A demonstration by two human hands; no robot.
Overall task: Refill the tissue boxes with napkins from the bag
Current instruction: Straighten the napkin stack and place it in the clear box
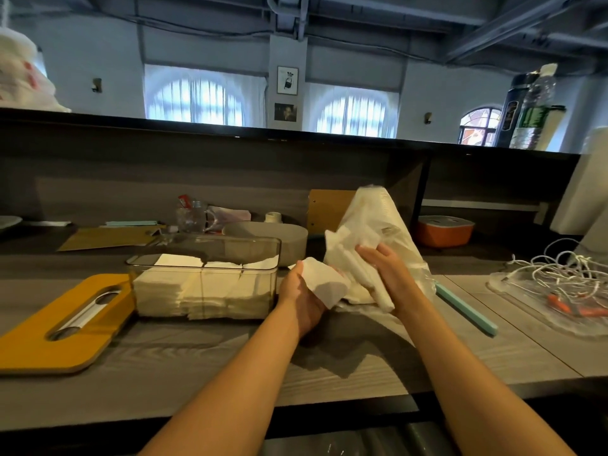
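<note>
A clear tissue box (210, 251) stands open on the counter, partly filled with stacked white napkins (197, 291). Its orange slotted lid (36, 337) lies flat to the left. To the right of the box stands a crumpled clear plastic bag (391, 232) with white napkins spilling from it. My left hand (301, 301) grips a bunch of white napkins (324, 284) between the box and the bag. My right hand (391, 278) rests with straight fingers against the napkins hanging out of the bag.
A grey tissue box (273, 238) stands behind the clear one. An orange container (444, 232) sits at the back right. A tangle of white cables (559, 271) on a plastic tray lies far right. A teal stick (467, 311) lies beside the bag. Glass mug (192, 217) at back.
</note>
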